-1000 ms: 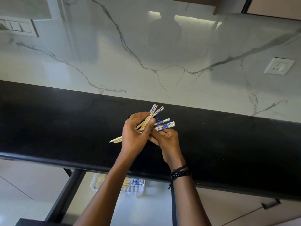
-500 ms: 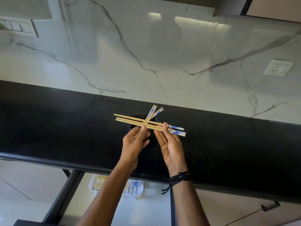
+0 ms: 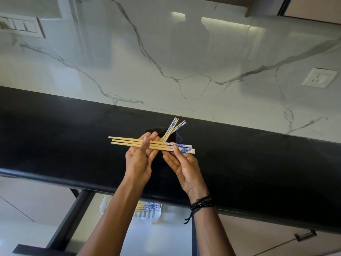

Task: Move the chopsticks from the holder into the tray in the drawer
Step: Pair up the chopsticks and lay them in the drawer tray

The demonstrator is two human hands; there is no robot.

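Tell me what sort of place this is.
Probably a home kitchen: a black stone countertop runs under a marble-look backsplash with a wall socket, and an open drawer below holds a white tray of chopsticks.

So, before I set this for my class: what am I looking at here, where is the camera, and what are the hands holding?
No machine here: these are a person's two bare hands, filmed by one camera worn on the head, looking down. The left hand and right hand pinch a level bundle of chopsticks between thumb and fingers, above a black counter. Behind them a dark holder has more sticks leaning in it. Below the counter's edge, a white tray in the open drawer already holds some.
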